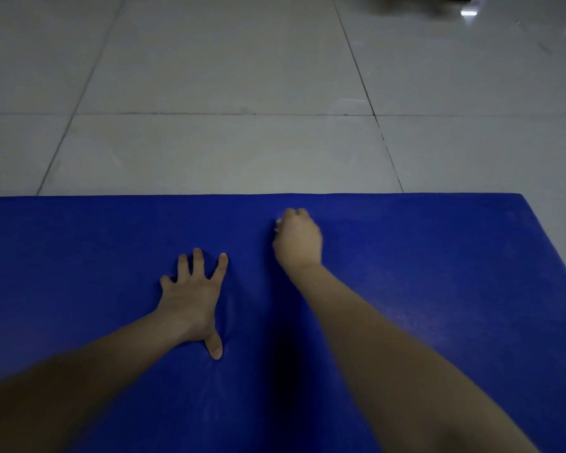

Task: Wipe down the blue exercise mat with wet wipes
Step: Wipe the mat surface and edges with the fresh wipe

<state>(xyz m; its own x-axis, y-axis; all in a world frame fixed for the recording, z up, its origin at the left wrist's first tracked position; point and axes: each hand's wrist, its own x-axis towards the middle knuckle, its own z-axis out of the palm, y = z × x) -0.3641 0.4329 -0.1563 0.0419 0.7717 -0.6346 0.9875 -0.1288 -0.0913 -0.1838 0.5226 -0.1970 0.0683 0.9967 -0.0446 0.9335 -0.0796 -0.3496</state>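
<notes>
The fingers (294, 213) of the right hand (297, 240) are curled tightly inward, knuckles up. They bunch a small white wet wipe (277, 223), of which only a pale scrap shows at the thumb side of the fist. The fist presses down on the blue exercise mat (438, 256) just short of its far edge, a little right of the middle of that edge. The bare right forearm runs back from it toward the near right.

The fingers (197, 259) of the left hand (193, 299) are straight and spread wide, holding nothing. The palm lies flat on the mat and the thumb points back toward the near edge. This hand is nearer than the right one and to its left, apart from it, with a strip of bare mat between them. Its bare forearm runs toward the near left corner.

The mat lies flat on a floor of pale grey square tiles (209, 76) with thin dark joints. Its far edge runs straight across, and its far right corner is in view, with the right edge slanting down from there. Faint pale smears show on the mat beside the right forearm.

At the floor's far right there is a dark blurred shape (438, 4) and two bright glints; I cannot tell what they are.
</notes>
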